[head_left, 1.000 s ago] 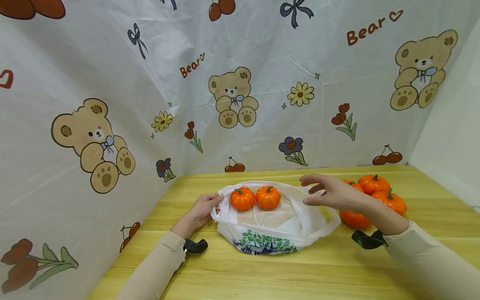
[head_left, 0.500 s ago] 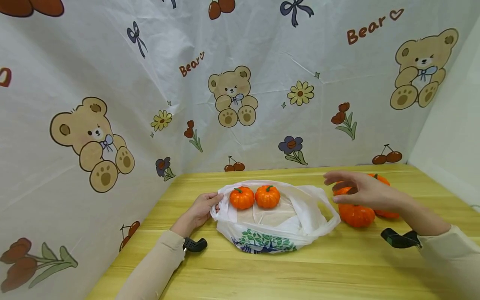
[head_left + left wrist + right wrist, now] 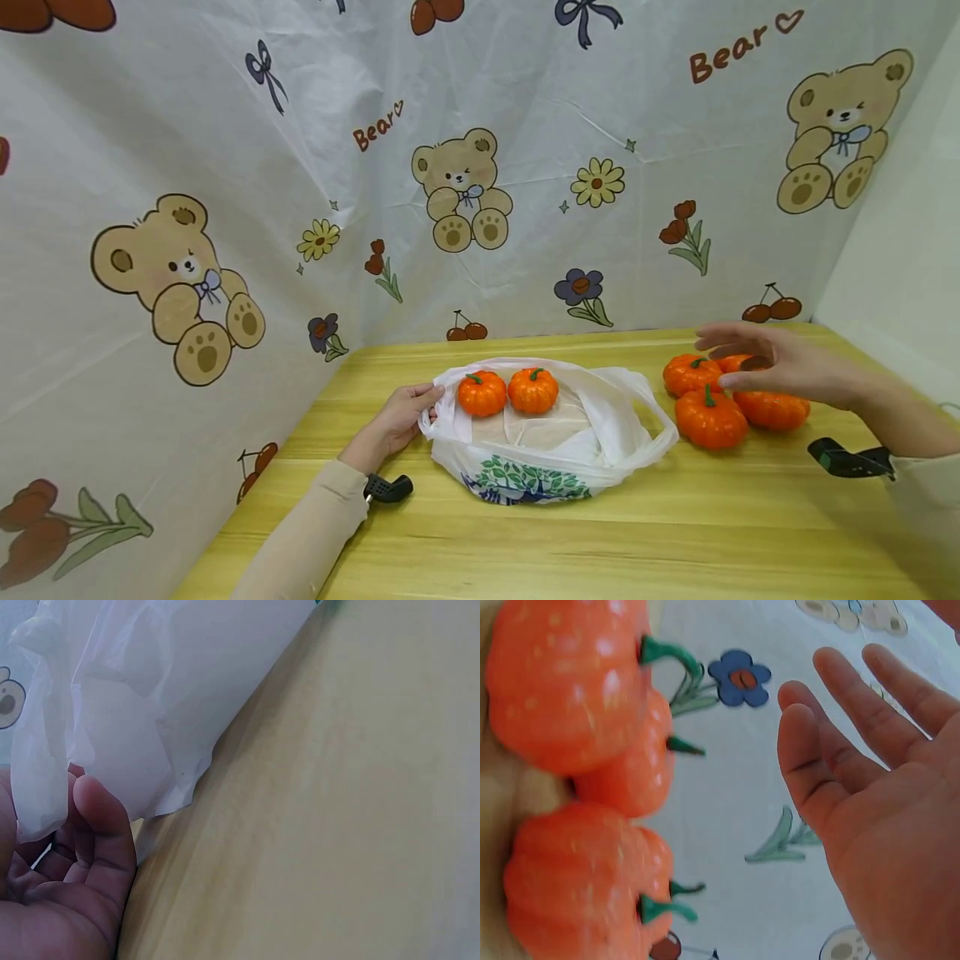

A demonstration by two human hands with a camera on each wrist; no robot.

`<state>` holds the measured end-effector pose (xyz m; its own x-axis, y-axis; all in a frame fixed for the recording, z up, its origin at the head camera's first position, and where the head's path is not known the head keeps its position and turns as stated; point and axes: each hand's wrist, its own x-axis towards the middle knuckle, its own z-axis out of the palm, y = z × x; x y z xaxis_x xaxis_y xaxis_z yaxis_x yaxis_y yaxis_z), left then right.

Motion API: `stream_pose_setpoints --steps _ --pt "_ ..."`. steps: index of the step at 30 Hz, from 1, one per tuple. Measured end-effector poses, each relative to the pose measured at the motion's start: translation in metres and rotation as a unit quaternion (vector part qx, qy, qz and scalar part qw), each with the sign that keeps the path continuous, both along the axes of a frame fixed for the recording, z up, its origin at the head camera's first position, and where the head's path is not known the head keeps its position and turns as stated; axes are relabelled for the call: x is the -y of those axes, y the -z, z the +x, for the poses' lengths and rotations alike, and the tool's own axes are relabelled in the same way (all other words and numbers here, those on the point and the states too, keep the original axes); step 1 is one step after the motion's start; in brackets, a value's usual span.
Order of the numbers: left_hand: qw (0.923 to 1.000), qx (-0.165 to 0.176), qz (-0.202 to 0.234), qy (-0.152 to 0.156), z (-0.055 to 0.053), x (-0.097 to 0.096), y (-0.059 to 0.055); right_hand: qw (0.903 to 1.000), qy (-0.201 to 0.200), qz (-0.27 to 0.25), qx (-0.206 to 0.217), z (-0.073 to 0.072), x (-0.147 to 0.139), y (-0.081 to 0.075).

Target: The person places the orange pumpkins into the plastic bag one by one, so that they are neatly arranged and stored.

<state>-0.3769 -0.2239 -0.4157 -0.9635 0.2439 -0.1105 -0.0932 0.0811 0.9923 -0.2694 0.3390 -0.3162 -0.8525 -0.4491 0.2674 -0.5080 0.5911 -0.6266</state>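
The left hand [image 3: 403, 415] is pinching a plastic bag [image 3: 517, 478]; the right hand [image 3: 798, 367], fingers loosely spread, is hovering by orange pumpkins [image 3: 711, 422], likely light, slick, best gripped round their sides.

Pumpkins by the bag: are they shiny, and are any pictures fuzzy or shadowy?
In the head view, the pumpkins look fairly crisp with little glints, and a soft shadow falls on the table at lower right; in the right wrist view, they're fuzzier, with pale shiny spots; in the left wrist view, the bag looks dim and the wood grain blurry.
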Motion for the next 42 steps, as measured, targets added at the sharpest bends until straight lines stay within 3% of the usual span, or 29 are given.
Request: stream_pose_setpoints --steps 6,16,29,42 --pt "1.0 0.002 0.001 0.0 0.0 0.0 -0.001 0.9995 0.029 0.012 -0.011 -0.005 -0.025 0.004" --pt "1.0 0.005 0.003 0.003 0.001 0.0 0.0 0.9971 0.076 0.005 0.007 -0.018 -0.074 0.029" --pt "1.0 0.008 -0.004 0.002 0.002 0.0 -0.003 0.9963 0.054 -0.018 0.064 -0.029 -0.1 0.061" --pt "0.9999 0.006 -0.003 0.011 0.0 0.001 -0.002 0.9955 0.054 0.037 0.069 -0.031 -0.11 0.077"
